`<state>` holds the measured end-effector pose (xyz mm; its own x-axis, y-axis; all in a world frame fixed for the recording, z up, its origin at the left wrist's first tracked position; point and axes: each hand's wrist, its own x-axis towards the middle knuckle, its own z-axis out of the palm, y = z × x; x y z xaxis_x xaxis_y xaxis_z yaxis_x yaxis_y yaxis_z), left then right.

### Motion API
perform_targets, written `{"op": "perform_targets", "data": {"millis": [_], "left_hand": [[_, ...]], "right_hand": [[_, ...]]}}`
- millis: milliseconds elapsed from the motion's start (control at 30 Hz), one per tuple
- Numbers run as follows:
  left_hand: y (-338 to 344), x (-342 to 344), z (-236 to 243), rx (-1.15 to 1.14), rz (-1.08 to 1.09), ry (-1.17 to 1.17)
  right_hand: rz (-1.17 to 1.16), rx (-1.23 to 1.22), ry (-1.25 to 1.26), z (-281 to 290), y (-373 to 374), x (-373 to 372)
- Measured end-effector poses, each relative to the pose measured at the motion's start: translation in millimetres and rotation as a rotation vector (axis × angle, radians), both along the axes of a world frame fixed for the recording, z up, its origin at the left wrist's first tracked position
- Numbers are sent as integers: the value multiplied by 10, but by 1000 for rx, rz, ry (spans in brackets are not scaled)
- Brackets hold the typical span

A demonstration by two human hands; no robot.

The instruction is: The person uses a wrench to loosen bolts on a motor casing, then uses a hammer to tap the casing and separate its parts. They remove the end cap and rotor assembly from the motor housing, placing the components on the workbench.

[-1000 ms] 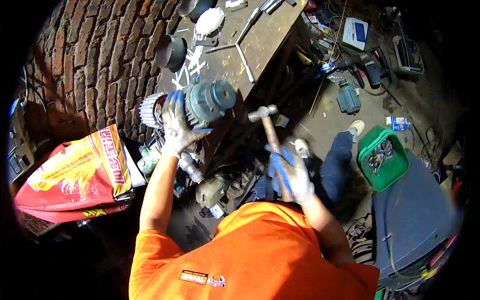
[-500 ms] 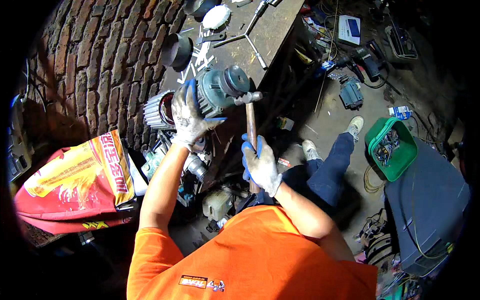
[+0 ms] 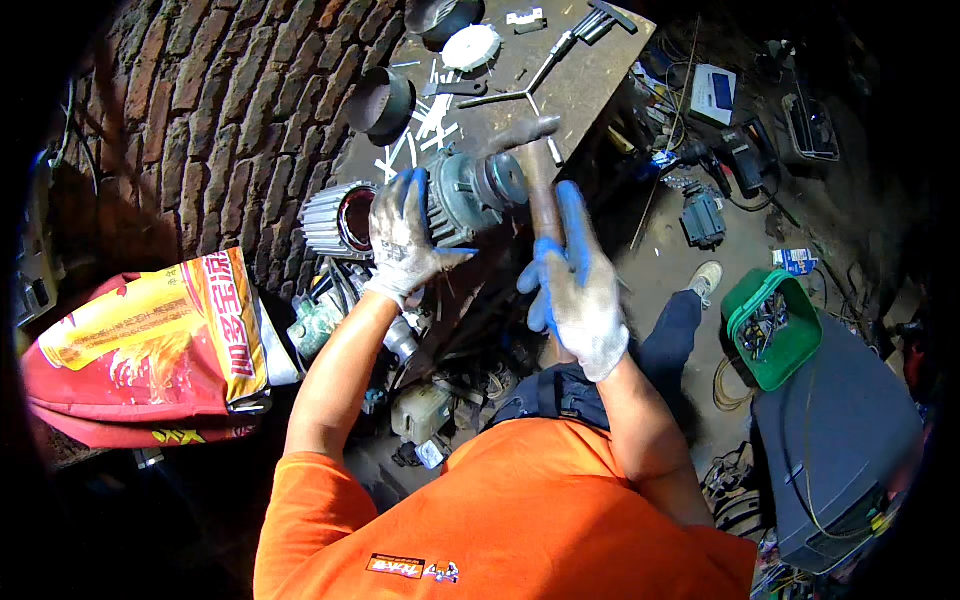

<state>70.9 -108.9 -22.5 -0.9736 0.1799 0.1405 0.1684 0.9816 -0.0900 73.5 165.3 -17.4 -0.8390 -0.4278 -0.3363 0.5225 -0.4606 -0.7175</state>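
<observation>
On the near end of the bench lies an electric motor, its green end cover [image 3: 452, 205] with a round dark pulley [image 3: 505, 180] facing right. Beside it at left sits the ribbed grey housing [image 3: 325, 225], a reddish ring showing inside its mouth. My left hand [image 3: 405, 240], in a white and blue work glove, lies with outstretched fingers between housing and cover, thumb spread. Gloved too, my right hand [image 3: 580, 295] grips the wooden handle of a hammer [image 3: 541, 190], some fingers extended along it. The hammer's head is blurred and appears just above the pulley.
White strips [image 3: 432, 118], a dark round pot [image 3: 382, 103] and a Y-shaped socket wrench [image 3: 530, 93] lie on the bench. A brick wall [image 3: 200, 120] borders the left. A red and yellow sack [image 3: 130, 350], a green bin [image 3: 800, 345] and a drill [image 3: 740, 150] are around me.
The hammer has lifted from beside the pulley, its head now higher and blurred. My right hand has moved up and right with it. My left hand stays at the motor.
</observation>
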Motion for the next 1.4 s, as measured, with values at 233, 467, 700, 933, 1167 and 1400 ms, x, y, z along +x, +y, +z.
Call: {"op": "perform_targets", "data": {"millis": [233, 467, 700, 933, 1167, 1400], "left_hand": [[57, -40, 57, 26, 5, -18], [72, -46, 136, 18, -32, -44], [68, -67, 209, -9, -18, -152], [68, -85, 214, -8, -14, -149], [92, -75, 207, -9, -1, -170], [45, -16, 190, 45, 7, -139]], "right_hand": [[147, 113, 168, -339, -346, 277], [-70, -197, -77, -527, 92, -368], [439, 99, 36, -877, 157, -915], [607, 121, 82, -991, 209, -1165], [279, -66, 8, -914, 209, -1259], [775, 155, -138, -614, 359, -1656]]}}
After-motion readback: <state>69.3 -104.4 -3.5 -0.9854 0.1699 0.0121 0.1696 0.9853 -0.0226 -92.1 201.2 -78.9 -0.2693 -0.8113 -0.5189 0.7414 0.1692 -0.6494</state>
